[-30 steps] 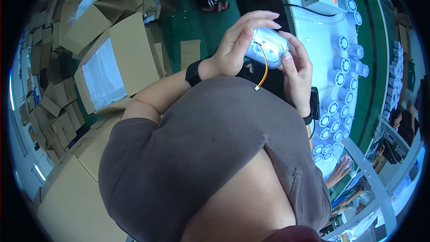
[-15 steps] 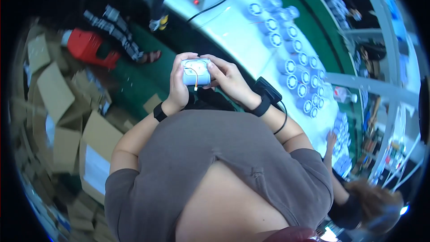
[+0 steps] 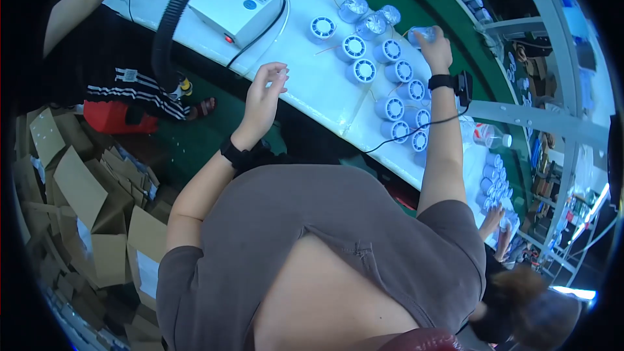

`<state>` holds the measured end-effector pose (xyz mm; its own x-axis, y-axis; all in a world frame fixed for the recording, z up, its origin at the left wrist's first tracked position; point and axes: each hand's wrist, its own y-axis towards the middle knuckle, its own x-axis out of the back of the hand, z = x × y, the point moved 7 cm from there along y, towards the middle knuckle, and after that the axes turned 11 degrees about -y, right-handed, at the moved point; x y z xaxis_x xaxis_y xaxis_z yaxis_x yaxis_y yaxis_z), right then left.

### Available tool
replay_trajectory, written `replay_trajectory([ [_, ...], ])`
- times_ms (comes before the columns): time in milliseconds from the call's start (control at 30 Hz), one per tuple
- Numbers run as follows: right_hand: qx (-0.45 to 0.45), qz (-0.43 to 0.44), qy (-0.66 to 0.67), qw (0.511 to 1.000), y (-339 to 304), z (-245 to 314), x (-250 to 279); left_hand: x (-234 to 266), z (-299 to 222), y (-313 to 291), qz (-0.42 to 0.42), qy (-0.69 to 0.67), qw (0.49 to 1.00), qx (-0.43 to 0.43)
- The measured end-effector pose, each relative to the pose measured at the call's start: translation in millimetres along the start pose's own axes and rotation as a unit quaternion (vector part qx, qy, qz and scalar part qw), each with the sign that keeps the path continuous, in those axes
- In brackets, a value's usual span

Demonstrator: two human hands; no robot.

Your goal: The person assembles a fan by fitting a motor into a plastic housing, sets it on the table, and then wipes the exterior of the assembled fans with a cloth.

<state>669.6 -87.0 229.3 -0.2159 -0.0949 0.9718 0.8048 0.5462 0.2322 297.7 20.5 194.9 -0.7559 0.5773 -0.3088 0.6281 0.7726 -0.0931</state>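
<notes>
From where I stand, the person's right hand is stretched well out to the far side of the long white tabletop, its thumb and fingers pinching a translucent bluish plastic cylinder. That piece is tipped on its side, just beyond the others; I can't make out whether it touches the surface beneath. A black strap with a small boxy device circles the right wrist, and a thin black cable trails from it back across the work.

The left hand is raised near the close edge, fingers loosely bent and spread a little from the thumb, with a black wristband below it.

Between the two hands stands a cluster of matching cylinders with white slotted ring tops, some close enough to touch, thin coloured wires poking out here and there. Behind them are a few with clear tops. To the left sits a pale metal box with a glowing red switch, a black corrugated hose arching beside it.

Toward the right end there's a clear plastic bottle, and past it a co-worker's hand beside more cylinders. A red plastic stool and opened brown cardboard cartons crowd the floor at left.
</notes>
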Motion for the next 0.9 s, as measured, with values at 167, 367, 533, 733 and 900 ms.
replay_trajectory([
  [167, 0.138, 0.13, 0.011, 0.982, 2.7, 19.6, -52.6, -18.3, 11.8, 27.8, -0.022, 0.033, 0.999, -0.006],
  [367, 0.347, 0.008, -0.05, 0.937, -46.4, 69.3, -17.3, -35.2, 22.4, 50.2, -0.04, 0.039, 0.998, 0.005],
  [533, 0.367, 0.041, -0.059, 0.927, -59.3, 77.9, -18.3, -52.6, 17.6, 48.8, -0.006, 0.093, 0.996, 0.004],
  [733, 0.164, 0.173, 0.288, 0.928, -61.8, 42.8, -14.6, -39.9, 10.4, 31.8, -0.024, 0.064, 0.998, -0.013],
  [900, -0.1, 0.411, 0.792, 0.441, -140.6, 96.5, 14.7, -39.1, 25.8, 15.3, 0.022, -0.074, 0.99, 0.118],
])
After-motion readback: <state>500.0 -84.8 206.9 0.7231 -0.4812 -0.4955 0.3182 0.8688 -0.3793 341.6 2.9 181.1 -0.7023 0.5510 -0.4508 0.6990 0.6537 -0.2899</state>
